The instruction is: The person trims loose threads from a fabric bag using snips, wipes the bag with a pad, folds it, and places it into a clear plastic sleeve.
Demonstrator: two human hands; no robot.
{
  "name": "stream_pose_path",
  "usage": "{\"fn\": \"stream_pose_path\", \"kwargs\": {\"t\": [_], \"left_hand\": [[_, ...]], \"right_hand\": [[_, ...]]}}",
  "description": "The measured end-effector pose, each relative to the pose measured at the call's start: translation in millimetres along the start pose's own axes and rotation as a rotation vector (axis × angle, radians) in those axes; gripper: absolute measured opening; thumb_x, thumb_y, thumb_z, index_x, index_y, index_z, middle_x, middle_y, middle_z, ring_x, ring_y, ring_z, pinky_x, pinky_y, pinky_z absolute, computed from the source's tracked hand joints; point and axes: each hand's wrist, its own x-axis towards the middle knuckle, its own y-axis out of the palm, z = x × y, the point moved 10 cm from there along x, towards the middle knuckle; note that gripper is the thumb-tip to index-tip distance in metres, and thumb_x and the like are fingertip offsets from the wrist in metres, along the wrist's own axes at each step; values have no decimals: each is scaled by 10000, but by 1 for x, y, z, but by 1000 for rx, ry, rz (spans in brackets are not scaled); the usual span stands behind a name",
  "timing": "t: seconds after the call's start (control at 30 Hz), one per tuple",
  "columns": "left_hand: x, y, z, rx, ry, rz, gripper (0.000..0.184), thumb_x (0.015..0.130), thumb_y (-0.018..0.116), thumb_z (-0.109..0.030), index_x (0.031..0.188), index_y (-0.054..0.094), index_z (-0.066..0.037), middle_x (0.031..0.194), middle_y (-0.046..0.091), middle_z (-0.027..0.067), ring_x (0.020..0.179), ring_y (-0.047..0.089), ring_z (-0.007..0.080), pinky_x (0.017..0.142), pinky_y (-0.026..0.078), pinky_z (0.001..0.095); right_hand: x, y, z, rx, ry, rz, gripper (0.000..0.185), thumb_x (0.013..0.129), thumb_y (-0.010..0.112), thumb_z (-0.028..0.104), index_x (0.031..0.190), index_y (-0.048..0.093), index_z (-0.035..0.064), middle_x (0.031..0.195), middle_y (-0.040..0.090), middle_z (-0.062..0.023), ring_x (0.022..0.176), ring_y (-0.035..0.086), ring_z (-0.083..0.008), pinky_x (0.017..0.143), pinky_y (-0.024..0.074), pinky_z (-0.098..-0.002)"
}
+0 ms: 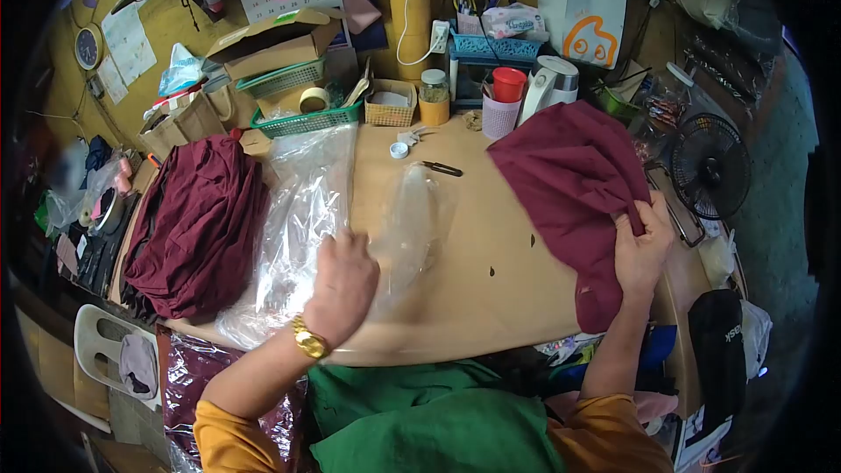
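Observation:
My right hand [644, 241] grips a piece of maroon cloth [569, 166] by its right edge. The cloth hangs and spreads over the right side of the table [491, 324]. My left hand [346, 280], with a gold watch on the wrist, is closed with curled fingers over the clear plastic bags [302, 184]. What its fingers hold, if anything, is hidden. Just right of that hand is a thin, blurred clear plastic bag [413, 219]. A folded pile of maroon cloth [197, 228] lies to the left of the bags.
Black thread snips [442, 169] and a small white cap [399, 151] lie mid-table. Along the back stand green baskets [307, 121], a jar [434, 98], a pink cup [500, 116] and a kettle [543, 88]. A black fan [710, 166] is at the right.

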Motion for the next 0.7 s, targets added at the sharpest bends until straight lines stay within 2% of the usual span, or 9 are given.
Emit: {"fn": "stream_pose_path", "kwargs": {"t": [0.03, 0.13, 0.27, 0.4, 0.47, 0.5, 0.57, 0.63, 0.7], "left_hand": [[2, -33, 26, -64, -120, -263, 197, 820, 594, -113, 948, 715, -26, 1181, 606, 97, 927, 552, 245, 780, 418, 380], [-5, -76, 63, -259, -237, -425, 416, 771, 574, -5, 1168, 674, -81, 1357, 521, 92, 990, 586, 281, 829, 461, 368], [2, -31, 52, -348, -175, -253, 477, 761, 559, 40, 1229, 626, -25, 1514, 393, 125, 820, 646, 265, 731, 532, 375], [1, -34, 64, -446, -289, -257, 500, 772, 568, 22, 1272, 568, 24, 1490, 407, 185, 790, 677, 281, 676, 550, 391], [5, -36, 68, -551, -270, -320, 560, 746, 565, 45, 1305, 522, 40, 1496, 391, 201, 798, 690, 320, 653, 556, 408], [8, -39, 70, -550, -269, -325, 560, 746, 565, 45, 1305, 522, 40, 1496, 391, 201, 798, 690, 320, 653, 556, 408], [10, -55, 82, -682, -263, -437, 597, 784, 563, 20, 1370, 451, 20, 1523, 354, 173, 885, 656, 401, 727, 550, 462], [19, -61, 63, -643, -209, -307, 583, 831, 581, -29, 1397, 443, -36, 1514, 375, 151, 800, 676, 359, 687, 554, 443], [26, -57, 9, -561, 33, -329, 545, 872, 563, -54, 1406, 453, -65, 1501, 398, 134, 692, 665, 323, 661, 544, 426]], "right_hand": [[-2, 2, 1, 4, 6, -1, 153, 772, 689, -1, 921, 677, -37, 922, 609, -121, 824, 612, -284, 739, 462, -351], [-3, 11, 13, 90, -4, -11, 151, 769, 680, -8, 917, 675, -38, 927, 609, -125, 826, 612, -269, 740, 461, -337], [-1, 7, 39, 136, -86, -104, 149, 755, 672, -17, 903, 671, -38, 934, 614, -131, 823, 614, -286, 741, 468, -336], [-13, 14, 62, 136, -84, -134, 146, 745, 668, -22, 891, 670, -31, 944, 617, -141, 842, 623, -310, 737, 483, -353], [-26, 36, 81, 143, -123, -14, 204, 713, 618, -32, 912, 664, -29, 988, 609, -166, 934, 627, -317, 830, 492, -371], [-34, 51, 95, 184, -213, 33, 190, 713, 675, 0, 902, 685, 23, 959, 615, -153, 853, 631, -330, 737, 512, -403], [-50, 95, 121, 161, -327, 280, 195, 708, 696, 19, 902, 710, 40, 978, 646, -147, 860, 666, -328, 723, 540, -389], [-68, 145, 134, 217, -348, 479, 116, 721, 724, 59, 818, 661, 49, 936, 639, -97, 749, 644, -313, 641, 516, -412], [-67, 175, 141, 280, -390, 441, 109, 727, 715, 59, 786, 626, 37, 912, 627, -107, 704, 619, -352, 609, 501, -422]]}}
